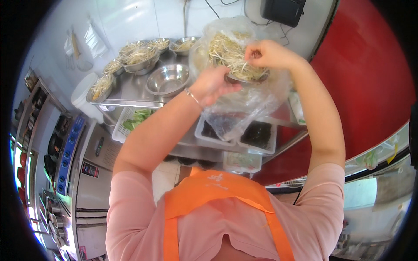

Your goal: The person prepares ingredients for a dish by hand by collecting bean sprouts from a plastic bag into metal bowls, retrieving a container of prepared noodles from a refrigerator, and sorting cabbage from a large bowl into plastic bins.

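A clear plastic bag (pixel 258 98) lies on the steel table with a heap of bean sprouts (pixel 225 49) in its mouth. Within the bag's opening is a steel bowl (pixel 245 80) with sprouts in it. My left hand (pixel 217 84) grips this bowl by its near left rim, thumb on top and fingers beneath. Over the right side of the sprouts, my right hand (pixel 264 55) has its fingers curled together; whether sprouts are pinched in them cannot be told. To the left of the bag stands an empty steel bowl (pixel 168 80).
Several steel bowls with sprouts (pixel 138 58) line the table's back left. A white bucket (pixel 85 89) stands at its left end. Below are a white basket with leafy greens (pixel 138 119) and plastic tubs with dark contents (pixel 258 135). A red surface (pixel 365 78) rises at the right.
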A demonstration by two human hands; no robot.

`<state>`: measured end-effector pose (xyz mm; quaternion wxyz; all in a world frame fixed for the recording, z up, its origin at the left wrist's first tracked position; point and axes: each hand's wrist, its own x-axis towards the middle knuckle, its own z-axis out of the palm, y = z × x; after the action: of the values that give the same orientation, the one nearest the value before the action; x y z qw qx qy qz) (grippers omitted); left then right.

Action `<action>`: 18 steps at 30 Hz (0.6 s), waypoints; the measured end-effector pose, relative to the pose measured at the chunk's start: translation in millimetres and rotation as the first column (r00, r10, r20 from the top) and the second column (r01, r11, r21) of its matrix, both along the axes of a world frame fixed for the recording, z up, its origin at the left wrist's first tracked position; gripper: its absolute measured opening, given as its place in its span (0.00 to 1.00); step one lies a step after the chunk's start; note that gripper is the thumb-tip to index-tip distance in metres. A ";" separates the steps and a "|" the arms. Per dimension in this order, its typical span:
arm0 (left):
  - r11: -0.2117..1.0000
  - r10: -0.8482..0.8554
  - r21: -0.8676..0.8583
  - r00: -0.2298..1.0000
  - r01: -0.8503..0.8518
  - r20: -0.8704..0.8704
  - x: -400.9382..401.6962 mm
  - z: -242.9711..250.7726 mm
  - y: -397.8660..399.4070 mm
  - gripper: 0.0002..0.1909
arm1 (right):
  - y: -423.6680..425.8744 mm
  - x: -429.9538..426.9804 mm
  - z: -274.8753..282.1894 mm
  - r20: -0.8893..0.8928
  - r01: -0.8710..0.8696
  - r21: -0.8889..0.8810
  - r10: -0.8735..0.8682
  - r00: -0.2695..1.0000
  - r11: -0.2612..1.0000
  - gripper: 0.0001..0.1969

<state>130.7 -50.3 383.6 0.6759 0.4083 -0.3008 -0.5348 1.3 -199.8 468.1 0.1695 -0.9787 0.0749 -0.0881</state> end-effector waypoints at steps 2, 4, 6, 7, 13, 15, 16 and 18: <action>1.000 0.009 0.017 1.000 -0.008 -0.014 1.3 -2.6 -1.2 0.16 | -14.2 3.5 1.9 0.080 -0.009 0.010 0.008 0.997 1.000 0.07; 1.000 -0.020 0.013 0.999 0.020 -0.028 2.6 -5.1 -1.5 0.16 | -25.0 4.9 5.3 0.189 -0.014 0.227 -0.030 0.982 0.974 0.06; 1.000 -0.016 0.018 0.999 0.017 -0.039 3.8 -6.2 -0.6 0.16 | -34.7 6.3 14.0 0.237 0.063 0.186 -0.107 0.966 0.981 0.07; 1.000 -0.013 0.023 0.999 0.014 -0.049 4.5 -6.4 0.2 0.16 | -38.0 8.5 17.9 0.288 0.143 0.147 -0.181 0.940 0.979 0.07; 0.999 -0.026 0.038 1.000 0.026 -0.015 0.4 -5.1 4.0 0.15 | -82.9 20.0 -6.4 0.380 0.317 -0.331 -0.182 0.907 0.889 0.12; 0.999 -0.027 0.029 1.000 0.027 -0.017 1.4 -4.9 7.6 0.15 | -79.0 22.0 -6.4 0.238 0.283 -0.507 -0.183 0.954 0.814 0.14; 0.999 -0.028 0.020 0.999 0.028 -0.025 0.9 -5.9 7.9 0.14 | -69.5 24.4 1.0 0.187 0.279 -0.363 -0.224 0.956 0.889 0.14; 0.999 -0.029 0.015 1.000 0.029 -0.009 0.1 -6.0 8.0 0.15 | -47.9 27.0 5.8 0.125 0.278 -0.208 -0.257 0.958 0.938 0.15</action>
<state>130.8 -42.4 377.6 0.6663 0.4068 -0.2996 -0.5485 28.3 -247.8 473.9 0.0483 -0.9668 0.1888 -0.1653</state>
